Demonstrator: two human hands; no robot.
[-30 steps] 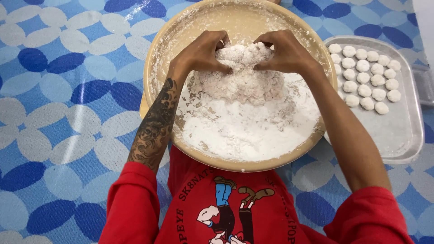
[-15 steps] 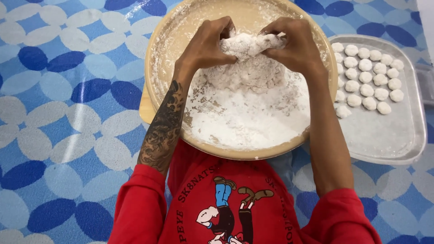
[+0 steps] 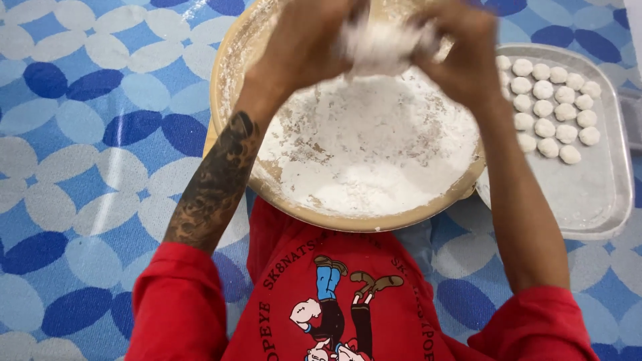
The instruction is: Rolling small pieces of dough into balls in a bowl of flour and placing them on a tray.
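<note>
both hands (image 3: 388, 47) blur around white dough (image 3: 378, 48).

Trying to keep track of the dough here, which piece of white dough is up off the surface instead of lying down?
The big lump of dough pressed between the left hand and right hand above the floured bowl. The small dough balls all rest in rows on the metal tray.

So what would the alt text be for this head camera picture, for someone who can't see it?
Seen from above, two hands, left and right, press a white lump of dough together over a wide tan bowl dusted with flour. A metal tray of small white dough balls sits to the right, on a blue patterned cloth.
</note>
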